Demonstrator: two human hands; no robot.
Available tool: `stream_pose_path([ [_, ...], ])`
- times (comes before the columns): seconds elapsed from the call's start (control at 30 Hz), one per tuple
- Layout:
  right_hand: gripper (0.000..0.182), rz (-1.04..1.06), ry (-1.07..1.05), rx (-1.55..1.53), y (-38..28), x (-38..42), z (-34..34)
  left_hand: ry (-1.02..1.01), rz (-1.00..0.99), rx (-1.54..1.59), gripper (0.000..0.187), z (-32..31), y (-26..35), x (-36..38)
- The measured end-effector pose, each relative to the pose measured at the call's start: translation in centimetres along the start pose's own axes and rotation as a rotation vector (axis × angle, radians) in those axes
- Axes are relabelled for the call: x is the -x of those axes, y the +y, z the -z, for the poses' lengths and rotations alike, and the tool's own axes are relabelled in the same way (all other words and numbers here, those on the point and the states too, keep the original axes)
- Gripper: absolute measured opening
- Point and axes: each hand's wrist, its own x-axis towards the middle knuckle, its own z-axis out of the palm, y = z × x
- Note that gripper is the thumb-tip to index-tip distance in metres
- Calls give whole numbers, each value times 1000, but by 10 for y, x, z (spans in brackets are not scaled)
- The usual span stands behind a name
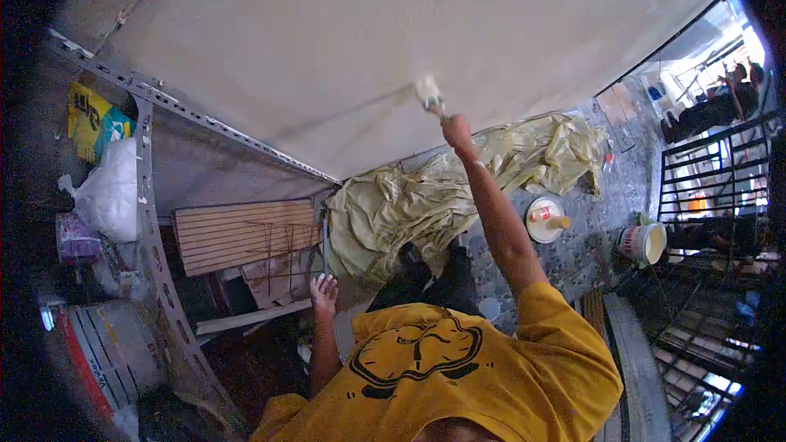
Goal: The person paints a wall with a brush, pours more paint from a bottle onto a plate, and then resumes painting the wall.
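My right hand (458,131) is closed around the handle of a paint brush (429,96), arm stretched out ahead. The brush's pale bristles are at the surface of the large light wall (352,41). Low at the left, my left hand (324,295) holds nothing, its fingers apart, near a wooden slatted panel (246,235). A crumpled yellowish plastic sheet (401,213) lies on the floor along the foot of the wall.
A round white lid (547,221) with a small container on it lies on the patterned floor. An open bucket (643,243) stands farther right, by black metal grilles (716,168). At left are a perforated metal shelf frame (151,221) and a white bag (111,190).
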Motion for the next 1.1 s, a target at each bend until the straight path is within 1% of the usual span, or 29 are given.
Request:
stream_pose_path([
  [0.07, 39, -26, -167, 132, 25, -1, -15, 13, 4, 3, 53, -7, -1, 0],
  [0.13, 34, -147, -142, -32, 37, -10, -21, 22, 2, 6, 53, -15, 2, -6],
  [0.17, 34, -145, -135, -31, 37, -25, -13, 30, 28, 4, 52, -17, 2, -8],
  [0.2, 31, -247, -203, -300, 31, -47, 1, 40, 57, 4, 52, -17, 0, -9],
  [0.27, 26, -213, -142, -607, 1, -60, 43, 35, 41, 8, 51, -28, 1, -4],
  [0.3, 23, -79, -16, -640, -36, -59, 79, 35, 23, 11, 50, -34, 1, -2],
  [0.37, 21, -246, -130, -742, -119, -55, 166, 57, -9, 13, 51, -50, 2, 7],
  [0.43, 20, -142, -108, -842, -156, -48, 215, 78, -40, 16, 51, -49, 1, 7],
  [0.47, 20, -138, -105, -840, -175, -43, 238, 25, -32, 35, 51, -39, -6, -3],
  [0.5, 20, -110, -31, -847, -194, -36, 259, -28, -24, 56, 52, -35, -9, -10],
  [0.53, 21, -82, 42, -852, -213, -29, 278, -30, -23, 61, 52, -37, -8, -12],
  [0.57, 24, -56, 117, -850, -231, -24, 293, 34, 7, 43, 52, -41, -7, -14],
  [0.6, 25, 28, 166, -835, -240, -27, 301, 100, 37, 22, 52, -46, -6, -12],
  [0.63, 27, 107, 212, -819, -243, -31, 304, 105, 43, 21, 52, -47, -8, -7],
  [0.7, 28, 128, 239, -850, -240, -42, 289, 28, -117, -75, 51, -54, -8, 5],
  [0.73, 30, 156, 269, -884, -235, -45, 280, 31, -116, -78, 51, -54, -6, 2],
  [0.77, 31, 139, 244, -916, -225, -43, 266, 45, -17, -48, 51, -48, -4, -9],
  [0.8, 31, 78, 236, -961, -217, -38, 251, 56, 79, -13, 51, -46, -1, -17],
  [0.9, 30, -94, 162, -1025, -173, -39, 179, 3, 41, 18, 53, -36, -7, -11],
  [0.97, 39, -147, 87, -914, -130, -38, 126, -2, 22, -5, 55, -25, -11, -10],
  [1.03, 32, -111, 87, -551, -69, -41, 61, -13, -2, -31, 56, -24, -8, -6],
  [1.1, 36, 13, 225, -294, -3, -28, -9, 52, -82, -3, 58, -33, -6, 6],
])
